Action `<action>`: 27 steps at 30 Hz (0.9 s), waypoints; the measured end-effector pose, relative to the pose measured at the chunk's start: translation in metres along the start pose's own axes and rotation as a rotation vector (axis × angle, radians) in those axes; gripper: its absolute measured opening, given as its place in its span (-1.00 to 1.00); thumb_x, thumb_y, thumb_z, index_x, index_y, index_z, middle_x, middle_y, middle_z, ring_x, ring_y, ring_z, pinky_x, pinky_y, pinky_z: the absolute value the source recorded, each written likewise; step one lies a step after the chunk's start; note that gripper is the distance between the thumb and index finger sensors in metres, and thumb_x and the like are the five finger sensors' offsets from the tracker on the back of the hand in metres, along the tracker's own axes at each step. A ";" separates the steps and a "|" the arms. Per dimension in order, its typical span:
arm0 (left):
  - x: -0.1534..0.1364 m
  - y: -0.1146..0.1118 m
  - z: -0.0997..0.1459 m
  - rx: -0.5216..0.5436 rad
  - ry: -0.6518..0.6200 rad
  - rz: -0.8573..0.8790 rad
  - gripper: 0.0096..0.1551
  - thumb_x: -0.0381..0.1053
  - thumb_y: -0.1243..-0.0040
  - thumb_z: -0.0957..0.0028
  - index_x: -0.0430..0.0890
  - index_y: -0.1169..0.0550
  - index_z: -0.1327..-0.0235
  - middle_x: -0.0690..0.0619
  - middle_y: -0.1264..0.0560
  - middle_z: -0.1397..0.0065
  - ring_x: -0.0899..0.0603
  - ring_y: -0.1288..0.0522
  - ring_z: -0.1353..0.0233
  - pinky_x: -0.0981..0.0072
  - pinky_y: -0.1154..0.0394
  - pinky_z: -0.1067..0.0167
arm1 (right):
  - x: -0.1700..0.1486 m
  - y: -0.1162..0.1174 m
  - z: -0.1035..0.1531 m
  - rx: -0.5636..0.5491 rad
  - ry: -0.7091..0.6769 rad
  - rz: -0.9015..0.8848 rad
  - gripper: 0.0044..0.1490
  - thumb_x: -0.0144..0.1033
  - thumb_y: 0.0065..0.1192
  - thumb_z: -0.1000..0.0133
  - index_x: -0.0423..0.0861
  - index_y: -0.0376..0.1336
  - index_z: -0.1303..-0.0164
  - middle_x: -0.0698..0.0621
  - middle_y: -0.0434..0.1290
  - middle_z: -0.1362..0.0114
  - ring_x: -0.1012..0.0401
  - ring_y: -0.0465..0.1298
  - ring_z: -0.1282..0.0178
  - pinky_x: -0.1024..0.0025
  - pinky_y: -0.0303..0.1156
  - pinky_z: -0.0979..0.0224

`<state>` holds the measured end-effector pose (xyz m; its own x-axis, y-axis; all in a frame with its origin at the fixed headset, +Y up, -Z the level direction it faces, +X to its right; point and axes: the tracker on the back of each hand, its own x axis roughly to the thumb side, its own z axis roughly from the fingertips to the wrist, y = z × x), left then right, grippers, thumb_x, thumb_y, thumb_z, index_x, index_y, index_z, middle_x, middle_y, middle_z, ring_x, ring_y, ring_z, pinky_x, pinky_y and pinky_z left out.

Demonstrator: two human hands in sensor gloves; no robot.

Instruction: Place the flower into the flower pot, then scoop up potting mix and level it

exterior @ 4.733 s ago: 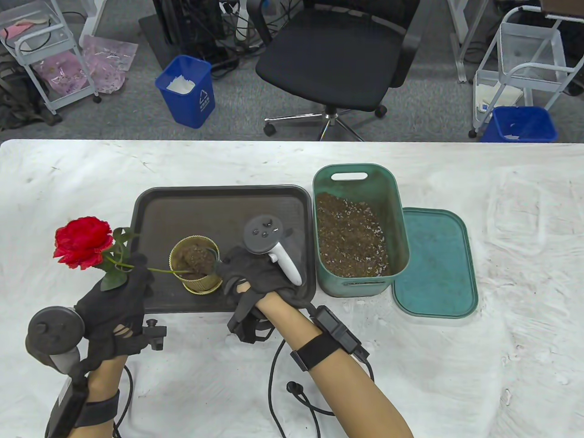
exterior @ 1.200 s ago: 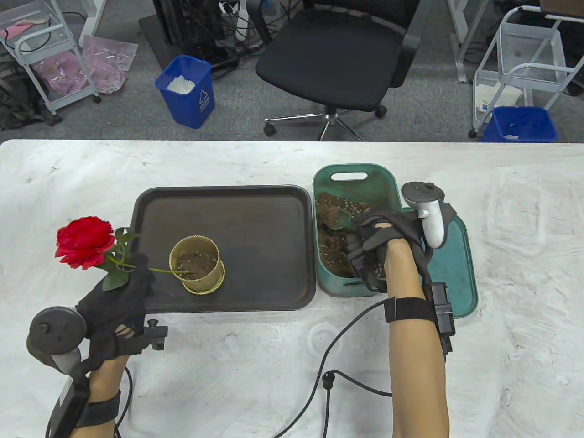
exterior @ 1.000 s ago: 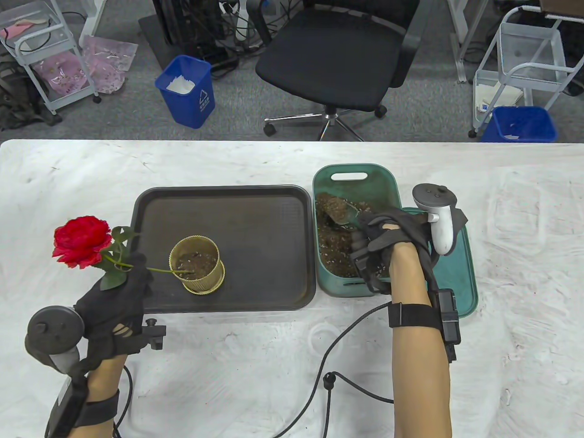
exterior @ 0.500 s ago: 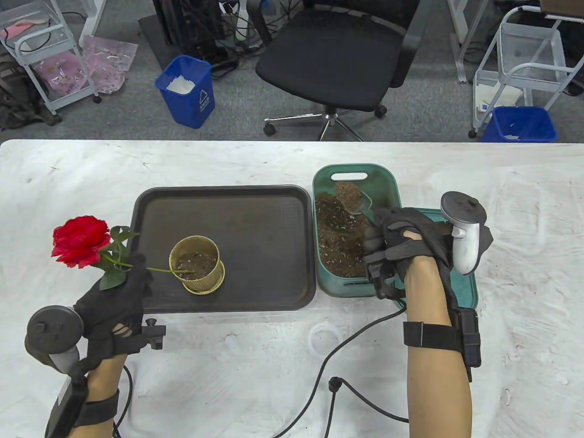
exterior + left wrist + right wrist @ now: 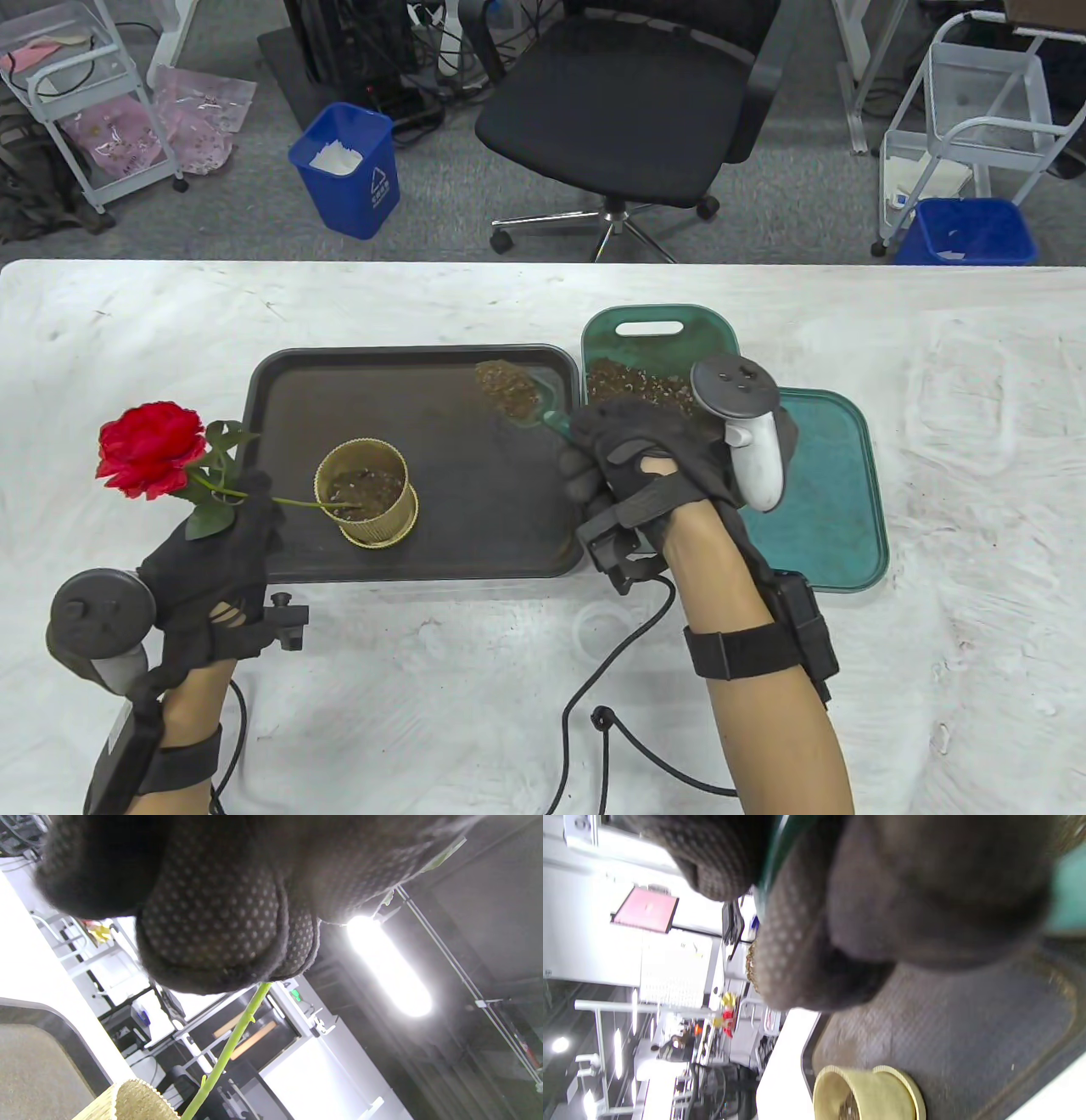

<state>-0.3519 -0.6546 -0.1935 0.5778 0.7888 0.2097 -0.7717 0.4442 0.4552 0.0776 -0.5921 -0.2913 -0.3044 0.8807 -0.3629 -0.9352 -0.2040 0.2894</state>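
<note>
A gold ribbed flower pot (image 5: 366, 494) with some soil stands on the dark tray (image 5: 441, 382); it also shows as the pot (image 5: 867, 1092) and the pot's rim (image 5: 127, 1101). My left hand (image 5: 222, 552) holds the red rose (image 5: 153, 448) by its green stem (image 5: 231, 1046), whose lower end sits in the pot. My right hand (image 5: 632, 458) grips a clear green scoop (image 5: 513, 392) heaped with potting mix, over the tray's back right part. The green bin (image 5: 657, 327) of potting mix lies behind that hand.
The bin's teal lid (image 5: 819, 492) lies flat right of the bin. A white cloth covers the table (image 5: 509, 297). Cables (image 5: 594, 722) trail over the front. An office chair (image 5: 628, 93) and blue waste bins (image 5: 348, 170) stand beyond the far edge.
My right hand lifted the filled scoop out of the bin and carried it left, over the tray. The left hand, rose and pot have stayed where they were.
</note>
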 end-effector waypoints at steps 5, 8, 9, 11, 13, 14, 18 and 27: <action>0.000 0.000 0.000 -0.002 -0.005 -0.001 -0.55 0.16 -0.40 0.08 -0.03 -0.74 0.02 0.10 -0.79 0.14 0.01 -0.83 0.42 0.26 -0.75 0.33 | 0.001 0.055 -0.019 0.103 0.007 0.089 -0.33 -0.20 0.23 0.01 -0.33 0.32 -0.19 -0.18 0.66 0.07 0.09 0.76 0.48 0.33 0.74 0.53; 0.000 0.000 0.000 -0.001 -0.004 -0.001 -0.55 0.15 -0.40 0.08 -0.03 -0.74 0.02 0.10 -0.79 0.14 0.02 -0.83 0.42 0.26 -0.75 0.33 | -0.002 0.076 -0.028 0.130 0.015 0.125 -0.33 -0.20 0.24 0.01 -0.33 0.31 -0.20 -0.18 0.66 0.07 0.09 0.76 0.48 0.33 0.74 0.52; 0.000 0.000 0.000 -0.001 -0.003 -0.001 -0.55 0.15 -0.40 0.08 -0.03 -0.74 0.02 0.10 -0.79 0.14 0.02 -0.83 0.42 0.26 -0.75 0.33 | -0.003 0.085 -0.032 0.139 0.023 0.138 -0.33 -0.20 0.24 0.01 -0.33 0.31 -0.20 -0.18 0.66 0.07 0.08 0.76 0.47 0.32 0.74 0.52; 0.000 0.000 0.000 0.000 -0.002 -0.001 -0.55 0.16 -0.40 0.08 -0.03 -0.74 0.02 0.10 -0.79 0.14 0.02 -0.83 0.42 0.25 -0.75 0.33 | -0.006 0.100 -0.038 0.145 0.033 0.177 -0.33 -0.20 0.24 0.01 -0.33 0.31 -0.20 -0.18 0.66 0.07 0.08 0.76 0.47 0.32 0.74 0.52; 0.000 0.000 0.000 0.001 -0.002 -0.002 -0.55 0.15 -0.40 0.08 -0.03 -0.74 0.02 0.10 -0.79 0.14 0.01 -0.83 0.42 0.25 -0.75 0.33 | -0.008 0.114 -0.043 0.129 0.029 0.241 -0.33 -0.20 0.25 0.01 -0.33 0.31 -0.20 -0.18 0.66 0.07 0.08 0.76 0.47 0.31 0.74 0.51; 0.000 0.000 0.001 0.000 -0.003 -0.002 -0.55 0.15 -0.40 0.08 -0.03 -0.74 0.02 0.09 -0.79 0.14 0.01 -0.83 0.42 0.25 -0.75 0.33 | -0.008 0.118 -0.044 0.119 0.023 0.265 -0.33 -0.20 0.25 0.02 -0.33 0.31 -0.20 -0.18 0.66 0.06 0.08 0.76 0.47 0.31 0.74 0.51; 0.000 0.000 0.001 -0.001 -0.006 -0.003 -0.55 0.15 -0.41 0.08 -0.03 -0.74 0.02 0.10 -0.79 0.14 0.01 -0.83 0.42 0.25 -0.75 0.33 | -0.006 0.136 -0.044 0.057 -0.019 0.417 -0.33 -0.20 0.28 0.02 -0.32 0.32 -0.19 -0.18 0.66 0.06 0.07 0.76 0.46 0.30 0.74 0.51; 0.000 0.001 0.001 0.000 -0.006 -0.006 -0.55 0.15 -0.41 0.08 -0.03 -0.74 0.03 0.09 -0.79 0.14 0.01 -0.83 0.42 0.25 -0.75 0.33 | 0.011 0.166 -0.026 -0.110 -0.230 0.789 -0.32 -0.20 0.37 0.06 -0.28 0.33 -0.20 -0.17 0.67 0.04 0.05 0.76 0.43 0.26 0.74 0.47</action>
<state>-0.3523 -0.6547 -0.1927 0.5842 0.7833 0.2124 -0.7681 0.4489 0.4567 -0.0857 -0.6276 -0.2699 -0.8451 0.5245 0.1036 -0.4787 -0.8286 0.2903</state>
